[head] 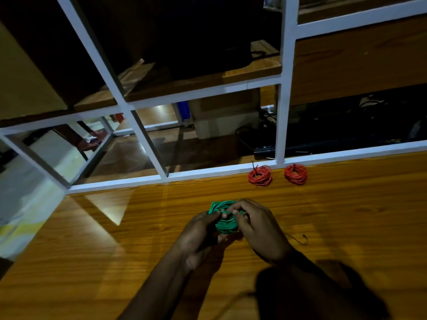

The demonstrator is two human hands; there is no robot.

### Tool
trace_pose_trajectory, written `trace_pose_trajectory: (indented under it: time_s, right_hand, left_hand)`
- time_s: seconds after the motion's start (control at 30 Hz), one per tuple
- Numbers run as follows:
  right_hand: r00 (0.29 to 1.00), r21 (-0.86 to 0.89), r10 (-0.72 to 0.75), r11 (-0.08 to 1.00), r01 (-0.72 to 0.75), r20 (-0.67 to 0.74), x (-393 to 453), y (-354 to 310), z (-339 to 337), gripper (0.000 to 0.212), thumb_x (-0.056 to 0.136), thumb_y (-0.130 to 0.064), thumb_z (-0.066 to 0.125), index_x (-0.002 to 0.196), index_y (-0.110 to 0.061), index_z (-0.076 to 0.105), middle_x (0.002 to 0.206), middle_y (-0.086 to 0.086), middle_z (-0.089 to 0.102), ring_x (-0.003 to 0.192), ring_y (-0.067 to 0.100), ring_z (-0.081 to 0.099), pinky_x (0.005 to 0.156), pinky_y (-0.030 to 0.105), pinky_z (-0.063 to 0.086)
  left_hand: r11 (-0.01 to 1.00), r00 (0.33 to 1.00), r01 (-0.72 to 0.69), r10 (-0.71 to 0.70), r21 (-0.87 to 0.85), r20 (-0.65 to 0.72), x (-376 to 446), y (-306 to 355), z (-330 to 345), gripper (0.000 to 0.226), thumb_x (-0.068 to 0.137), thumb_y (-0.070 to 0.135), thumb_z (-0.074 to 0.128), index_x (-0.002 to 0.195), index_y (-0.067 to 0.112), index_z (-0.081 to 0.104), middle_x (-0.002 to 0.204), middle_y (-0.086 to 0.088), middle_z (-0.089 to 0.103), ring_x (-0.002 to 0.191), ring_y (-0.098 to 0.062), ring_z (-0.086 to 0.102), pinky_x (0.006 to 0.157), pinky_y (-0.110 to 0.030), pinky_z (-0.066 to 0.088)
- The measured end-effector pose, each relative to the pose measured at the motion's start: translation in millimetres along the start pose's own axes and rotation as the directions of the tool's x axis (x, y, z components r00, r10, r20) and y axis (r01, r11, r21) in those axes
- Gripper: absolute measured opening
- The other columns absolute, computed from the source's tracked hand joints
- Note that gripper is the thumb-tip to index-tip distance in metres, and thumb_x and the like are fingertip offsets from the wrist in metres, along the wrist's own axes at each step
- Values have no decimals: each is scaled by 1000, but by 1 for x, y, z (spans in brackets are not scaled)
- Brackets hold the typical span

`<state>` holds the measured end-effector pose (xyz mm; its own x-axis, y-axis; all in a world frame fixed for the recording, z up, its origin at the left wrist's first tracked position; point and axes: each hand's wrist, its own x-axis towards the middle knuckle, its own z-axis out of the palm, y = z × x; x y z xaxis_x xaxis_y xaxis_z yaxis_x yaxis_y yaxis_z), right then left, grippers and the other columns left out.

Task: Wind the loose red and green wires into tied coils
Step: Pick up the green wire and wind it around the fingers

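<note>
Both hands, left (198, 234) and right (258, 229), pinch the green coil (225, 224) just above the table (115, 262); a loosened pinch would likely let its loops spring apart before tying.

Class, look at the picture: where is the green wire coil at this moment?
In the head view, the green wire coil is low and central, held over the wooden table between the left hand and right hand.

Green coil (225, 219); two red coils (260, 175); wood-grain table (115, 250).
</note>
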<state>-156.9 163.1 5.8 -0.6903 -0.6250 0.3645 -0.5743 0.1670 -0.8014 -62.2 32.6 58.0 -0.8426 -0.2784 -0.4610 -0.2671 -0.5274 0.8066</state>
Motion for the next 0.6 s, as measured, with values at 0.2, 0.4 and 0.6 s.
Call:
trace_pose_trajectory:
  time_s: [0.2,0.4,0.6]
  right_hand:
    - [992,10,120,993,-120,49,-1,-12,4,15,101,-34,56,87,-31,54,97,-13,59,92,1,59,64,14,48]
    - [914,211,370,892,-399,165,-7,-19,13,27,103,-39,49,92,-15,57,111,1,60,98,20,63,76,38,61]
    - [909,450,405,833,-322,-100,-17,-29,28,30,88,-50,65,88,-20,64,104,-2,71,96,22,72,68,50,63]
  left_hand:
    - [966,995,-94,97,242,2,0,-4,-8,27,103,13,48,127,1,54,116,-18,68,92,-18,72,69,-24,59]
    - [819,970,-241,211,521,118,-7,-7,-19,22,107,11,37,126,4,46,116,-10,60,88,2,67,70,-15,52]
    - [826,958,-286,236,486,162,-13,0,-29,22,106,10,37,124,2,48,114,-17,62,86,-5,69,70,-20,55]
